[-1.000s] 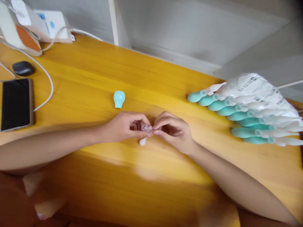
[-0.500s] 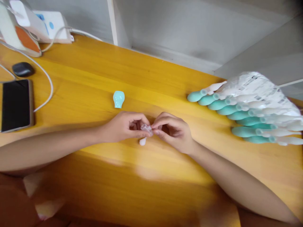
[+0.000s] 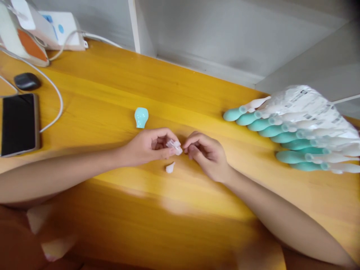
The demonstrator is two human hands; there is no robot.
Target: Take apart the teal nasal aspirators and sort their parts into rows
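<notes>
Your left hand [image 3: 147, 147] pinches the clear piece [image 3: 174, 146] between thumb and fingers, tilted, one end probably left bare for your right hand [image 3: 208, 155]. Right fingers curl just beside it; whether they grip anything, can't tell. White nozzle [image 3: 170, 167] on the desk [image 3: 180, 99] just nearer you, teal bulb [image 3: 141, 117] beyond, likely within easy reach. Your fingers hide some of the piece; its finer shape blurs.
</notes>
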